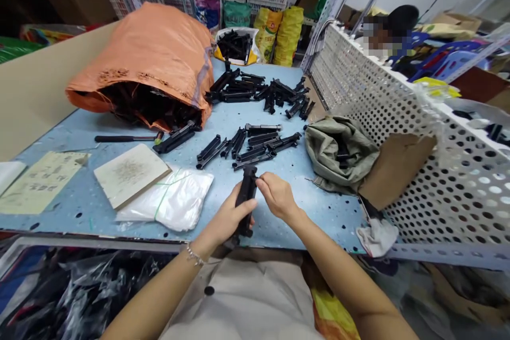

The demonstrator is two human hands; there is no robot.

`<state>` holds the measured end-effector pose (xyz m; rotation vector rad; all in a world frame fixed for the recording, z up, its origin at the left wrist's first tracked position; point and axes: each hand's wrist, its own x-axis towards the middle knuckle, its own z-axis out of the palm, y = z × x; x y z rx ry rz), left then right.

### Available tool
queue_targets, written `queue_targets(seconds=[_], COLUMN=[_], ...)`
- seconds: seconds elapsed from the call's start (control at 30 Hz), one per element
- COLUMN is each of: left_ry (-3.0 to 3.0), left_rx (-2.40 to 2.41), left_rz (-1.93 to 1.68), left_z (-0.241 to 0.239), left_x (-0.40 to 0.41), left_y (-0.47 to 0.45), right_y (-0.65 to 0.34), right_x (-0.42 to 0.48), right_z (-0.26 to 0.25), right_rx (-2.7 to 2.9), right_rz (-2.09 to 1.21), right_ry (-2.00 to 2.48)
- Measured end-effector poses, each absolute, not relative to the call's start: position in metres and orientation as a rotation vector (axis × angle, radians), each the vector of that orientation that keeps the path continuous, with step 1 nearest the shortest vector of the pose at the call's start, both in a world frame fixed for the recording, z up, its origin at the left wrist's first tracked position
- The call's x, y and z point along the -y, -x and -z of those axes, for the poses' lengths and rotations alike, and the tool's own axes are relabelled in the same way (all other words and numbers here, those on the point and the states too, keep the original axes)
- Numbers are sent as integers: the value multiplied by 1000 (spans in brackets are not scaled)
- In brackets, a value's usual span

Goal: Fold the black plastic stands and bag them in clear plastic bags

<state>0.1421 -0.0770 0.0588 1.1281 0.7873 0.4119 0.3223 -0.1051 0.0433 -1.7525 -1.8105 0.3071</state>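
My left hand [229, 218] is wrapped round a long black plastic part [246, 194], held upright near the front edge of the table. Close to the part's upper end, my right hand [274, 194] is closed in a pinch; a small dark bit shows at its fingertips, too small to name. Just beyond my hands lies a loose group of similar black parts [261, 146]. Farther back is a larger heap of black parts [239, 87]. The underside of the held part is hidden by my left fingers.
On the left an orange woven sack [147, 48] lies open with black parts inside. Near it are a hammer [123, 138], a white board [129, 172] and clear plastic bags [183, 196]. A green cloth bag [338, 154] and a perforated panel [418, 127] stand right. A person sits behind the panel.
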Motion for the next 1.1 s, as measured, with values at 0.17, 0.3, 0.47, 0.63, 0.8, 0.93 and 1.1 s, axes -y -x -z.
queue_targets(seconds=[0.17,0.3,0.47,0.63,0.8,0.93,1.1], left_ry=[-1174,-1117,-1440,-2054,-2100,-1695,-1145], left_rx=[-973,-994,-1154,-1323,-1225,-876,-510], left_rz=[-639,-588,-442,-21,-237,-743,-581], left_z=[-45,-33,-7,1,-12,-32,-58], left_x=[62,52,48,62,50,24,21], left_y=[-147,-143,-140,-145,-139,-152,-181], right_y=[-296,-275,-311,-398,-447,-421,-358], right_x=[131,151,98,14,-2,19,48], right_z=[-37,-20,-13,-22,-51,-78,-83], right_rx=[1902,2200,2194,1904,1822,1560,1281], right_rz=[-335,-172,-254,0,-3,-540,-926], right_ry=[1774,1605,1742,2062,2012,1500,1283])
